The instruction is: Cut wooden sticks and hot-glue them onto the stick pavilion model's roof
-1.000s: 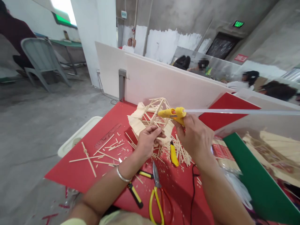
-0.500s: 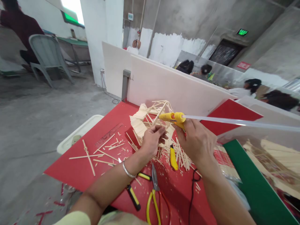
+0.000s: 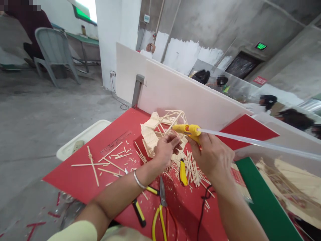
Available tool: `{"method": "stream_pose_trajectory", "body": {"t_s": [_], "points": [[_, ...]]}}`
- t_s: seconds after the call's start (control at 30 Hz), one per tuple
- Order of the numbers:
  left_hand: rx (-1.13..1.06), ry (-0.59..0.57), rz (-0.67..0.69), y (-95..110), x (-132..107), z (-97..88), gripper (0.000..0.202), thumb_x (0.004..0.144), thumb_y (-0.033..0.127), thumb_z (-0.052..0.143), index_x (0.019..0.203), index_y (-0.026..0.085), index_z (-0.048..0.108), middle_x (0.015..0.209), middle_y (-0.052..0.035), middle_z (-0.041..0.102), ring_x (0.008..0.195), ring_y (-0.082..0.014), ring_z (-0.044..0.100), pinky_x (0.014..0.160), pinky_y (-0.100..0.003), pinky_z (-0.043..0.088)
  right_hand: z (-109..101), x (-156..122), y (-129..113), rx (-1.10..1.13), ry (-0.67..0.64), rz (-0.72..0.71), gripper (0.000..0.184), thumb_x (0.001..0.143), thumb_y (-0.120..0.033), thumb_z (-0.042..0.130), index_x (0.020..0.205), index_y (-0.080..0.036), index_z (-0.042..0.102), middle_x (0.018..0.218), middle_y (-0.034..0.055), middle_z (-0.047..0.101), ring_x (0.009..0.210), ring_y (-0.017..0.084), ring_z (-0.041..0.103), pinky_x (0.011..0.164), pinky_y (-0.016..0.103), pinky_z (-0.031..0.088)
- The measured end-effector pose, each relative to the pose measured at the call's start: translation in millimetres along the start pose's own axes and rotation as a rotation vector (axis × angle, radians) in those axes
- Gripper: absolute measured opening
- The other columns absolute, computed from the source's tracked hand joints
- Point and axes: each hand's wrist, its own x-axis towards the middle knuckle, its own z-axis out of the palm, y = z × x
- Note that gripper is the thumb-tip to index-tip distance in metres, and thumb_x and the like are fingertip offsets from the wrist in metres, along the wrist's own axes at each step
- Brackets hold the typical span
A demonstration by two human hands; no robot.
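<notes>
My right hand (image 3: 217, 155) is wrapped around a yellow plastic glue gun (image 3: 187, 130). It lies sideways, nose pointing left at the pale wooden stick model (image 3: 149, 134) just past my left hand (image 3: 165, 150). Its long clear glue stick (image 3: 250, 142) trails right. My left fingertips bunch together; I can't tell on what.

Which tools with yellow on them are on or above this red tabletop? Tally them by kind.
Hot glue gun, in the right hand: 1
Utility knife: 1
Scissors: 1
Pliers-like tool, partly hidden, apparently one: 1
Total: 4
</notes>
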Motion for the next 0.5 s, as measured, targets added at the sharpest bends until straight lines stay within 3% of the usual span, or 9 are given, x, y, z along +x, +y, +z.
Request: {"method": "stream_pose_trajectory", "body": {"t_s": [0.5], "points": [[-0.023,-0.004,0.02,-0.8,1.6,-0.3,0.033,0.067,0.034,0.082,0.083,0.015,0.061,0.072,-0.0015,0.066,0.051,-0.0081,0.057,0.046,-0.021,0.035,-2.6,1.4,-1.6,-0.001,0.067,-0.03,0.032,0.093,-0.048,0.055,0.093,-0.019,0.069,0.069,0.0009,0.063,0.054,0.011,0.042,0.052,0.028,0.019]]}}
